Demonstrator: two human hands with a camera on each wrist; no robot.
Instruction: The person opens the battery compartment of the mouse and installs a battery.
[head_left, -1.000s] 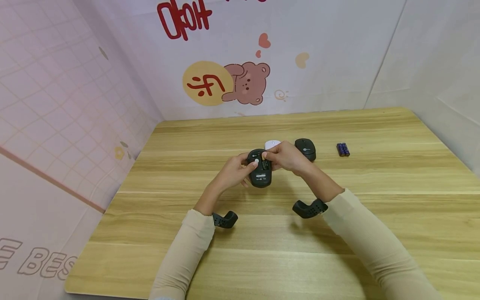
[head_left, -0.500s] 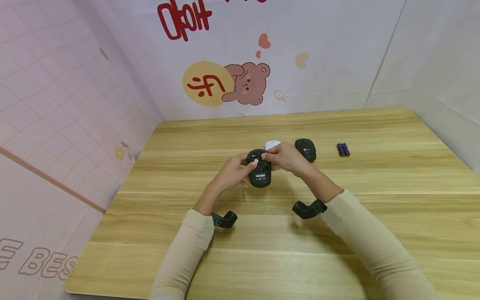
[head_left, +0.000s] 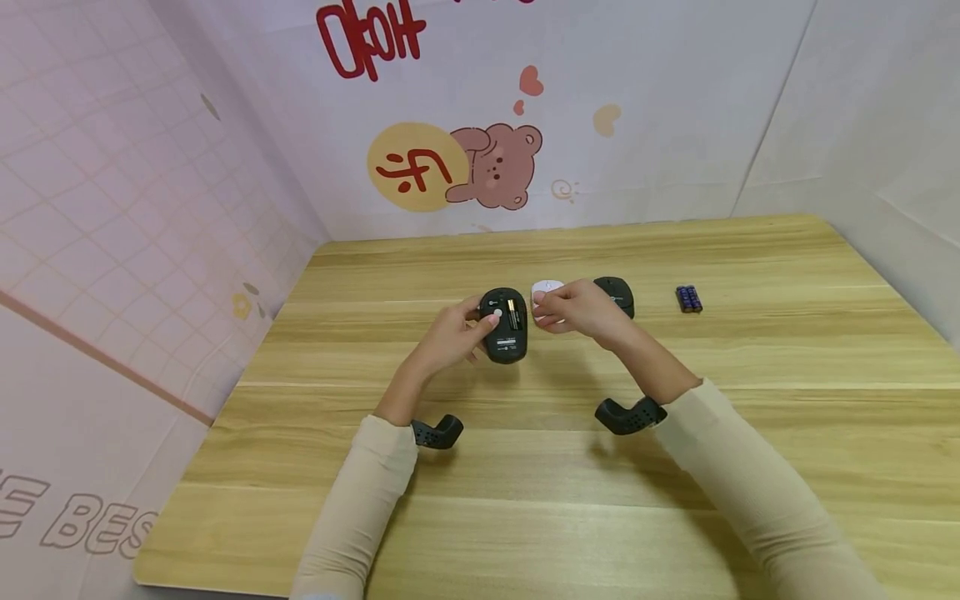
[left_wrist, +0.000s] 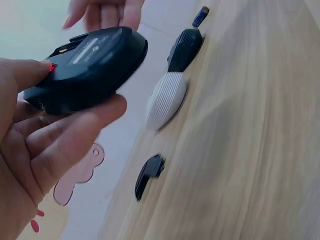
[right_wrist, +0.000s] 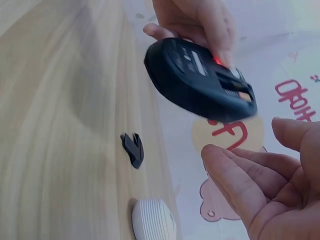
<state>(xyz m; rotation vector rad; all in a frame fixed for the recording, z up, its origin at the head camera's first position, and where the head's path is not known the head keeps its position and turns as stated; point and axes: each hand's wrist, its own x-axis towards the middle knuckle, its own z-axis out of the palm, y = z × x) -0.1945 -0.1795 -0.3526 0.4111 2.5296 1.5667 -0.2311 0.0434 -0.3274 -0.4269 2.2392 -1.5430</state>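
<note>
A black computer mouse (head_left: 505, 343) is held underside up by my left hand (head_left: 450, 335), thumb on its base and fingers beneath it. Its battery bay is uncovered, with a battery (head_left: 513, 315) inside. Red light glows beside the thumb in both wrist views. My right hand (head_left: 588, 310) is apart from the mouse, fingers loosely bent and holding nothing, as the right wrist view shows. Behind it stands a white mouse (head_left: 545, 287), partly hidden in the head view. A small black cover piece (left_wrist: 149, 175) lies on the table in the wrist views.
Another black mouse (head_left: 618, 293) stands right of the white one, partly behind my right hand. Several blue batteries (head_left: 688, 298) lie together farther right. The wooden table (head_left: 525, 550) ends at a printed cloth wall (head_left: 637, 183) at the back.
My right hand has let go of the battery bay and moved right. My left hand has shifted the mouse slightly left and up, so the battery in it now shows.
</note>
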